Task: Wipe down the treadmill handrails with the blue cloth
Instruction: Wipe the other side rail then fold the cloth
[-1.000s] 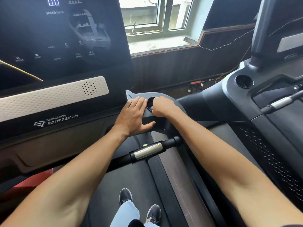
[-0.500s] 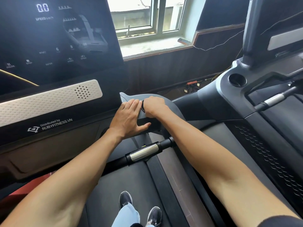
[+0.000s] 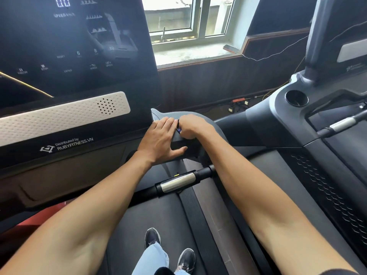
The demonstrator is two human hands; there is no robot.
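As right hand (image 3: pixel 190 127) grips one blue cloth (image 3: pixel 179 129), left hand (image 3: pixel 160 139) rests.

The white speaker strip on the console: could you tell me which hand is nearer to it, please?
Left. The left hand lies flat just below-right of the white speaker strip; the right hand sits beyond it, farther right, curled on the blue cloth.

Daylight came through the window (image 3: pixel 188 18); pale sill (image 3: pixel 190 54) below, dark wood wall panel (image 3: pixel 208 84), cables (image 3: pixel 240 101) at its foot.
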